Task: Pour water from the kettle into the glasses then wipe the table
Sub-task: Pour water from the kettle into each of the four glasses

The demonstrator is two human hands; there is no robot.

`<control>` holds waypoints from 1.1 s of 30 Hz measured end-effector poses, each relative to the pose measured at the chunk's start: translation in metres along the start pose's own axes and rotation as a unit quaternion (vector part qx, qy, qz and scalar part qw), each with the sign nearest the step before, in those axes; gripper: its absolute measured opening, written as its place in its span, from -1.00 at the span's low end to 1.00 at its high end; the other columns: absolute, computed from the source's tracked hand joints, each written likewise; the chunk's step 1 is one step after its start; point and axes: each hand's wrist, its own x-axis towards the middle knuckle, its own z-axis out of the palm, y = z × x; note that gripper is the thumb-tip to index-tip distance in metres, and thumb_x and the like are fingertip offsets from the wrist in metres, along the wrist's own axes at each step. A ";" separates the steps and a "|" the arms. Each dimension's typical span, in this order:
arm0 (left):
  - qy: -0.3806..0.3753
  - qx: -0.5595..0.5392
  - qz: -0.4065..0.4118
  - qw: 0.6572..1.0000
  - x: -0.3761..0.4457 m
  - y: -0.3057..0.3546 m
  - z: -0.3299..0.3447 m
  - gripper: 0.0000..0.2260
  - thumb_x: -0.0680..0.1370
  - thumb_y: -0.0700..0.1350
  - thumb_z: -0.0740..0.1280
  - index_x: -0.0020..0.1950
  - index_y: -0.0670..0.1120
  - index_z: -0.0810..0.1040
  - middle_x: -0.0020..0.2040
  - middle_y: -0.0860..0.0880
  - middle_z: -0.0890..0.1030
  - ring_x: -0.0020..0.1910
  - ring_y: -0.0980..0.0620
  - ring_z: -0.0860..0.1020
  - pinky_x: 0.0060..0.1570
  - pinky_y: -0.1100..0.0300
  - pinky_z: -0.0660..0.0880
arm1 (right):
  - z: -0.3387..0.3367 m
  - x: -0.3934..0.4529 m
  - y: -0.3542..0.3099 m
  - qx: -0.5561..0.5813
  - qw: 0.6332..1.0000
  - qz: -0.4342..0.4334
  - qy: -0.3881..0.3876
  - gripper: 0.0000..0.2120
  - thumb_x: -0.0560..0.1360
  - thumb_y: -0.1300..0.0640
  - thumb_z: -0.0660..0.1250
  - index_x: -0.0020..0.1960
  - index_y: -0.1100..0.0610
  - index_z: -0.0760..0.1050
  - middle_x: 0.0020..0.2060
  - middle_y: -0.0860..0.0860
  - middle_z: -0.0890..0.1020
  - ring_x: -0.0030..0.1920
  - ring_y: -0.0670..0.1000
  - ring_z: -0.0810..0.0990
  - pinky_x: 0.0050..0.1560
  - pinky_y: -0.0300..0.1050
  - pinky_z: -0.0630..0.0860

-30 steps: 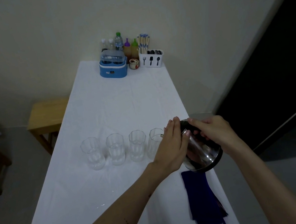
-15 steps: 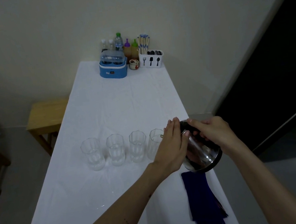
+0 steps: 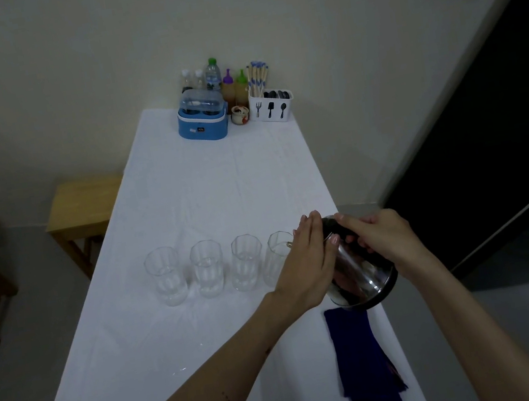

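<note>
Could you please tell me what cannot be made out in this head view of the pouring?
- Kettle spout and any stream: hidden behind the left hand.
- Rightmost glass: partly covered by that hand; water level unclear.
- Kettle handle: wrapped by the right hand.
- Blue cloth: its top edge lies under the kettle.
- Bottles at the far end: labels too small.

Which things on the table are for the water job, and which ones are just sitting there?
For the job:
kettle, tilted, held by the right hand and steadied by the left hand
four glasses in a row
dark blue cloth

Just sitting there:
blue box
bottles
white cutlery holder
small jar
wooden stool
</note>
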 end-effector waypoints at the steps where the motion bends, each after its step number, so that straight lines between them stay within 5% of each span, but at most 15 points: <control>1: 0.000 -0.002 0.000 1.000 0.000 0.000 0.000 -0.50 0.69 -0.01 -0.06 0.57 -0.18 -0.11 0.60 -0.06 -0.05 0.57 0.06 -0.14 0.48 0.26 -0.22 | 0.000 0.000 0.000 -0.001 1.000 0.000 0.001 -0.55 0.47 -0.20 0.42 -0.29 0.19 0.69 -0.45 0.04 0.63 -0.39 -0.02 0.56 -0.24 -0.16 0.49; 33: 0.002 -0.012 -0.006 1.000 0.002 -0.007 0.002 -0.49 0.69 -0.01 -0.05 0.57 -0.18 -0.09 0.60 -0.07 -0.03 0.57 0.05 -0.12 0.51 0.21 -0.19 | 0.004 0.001 -0.001 -0.013 1.000 0.004 0.006 -0.55 0.47 -0.21 0.42 -0.31 0.17 0.69 -0.48 0.01 0.63 -0.41 -0.04 0.57 -0.22 -0.16 0.51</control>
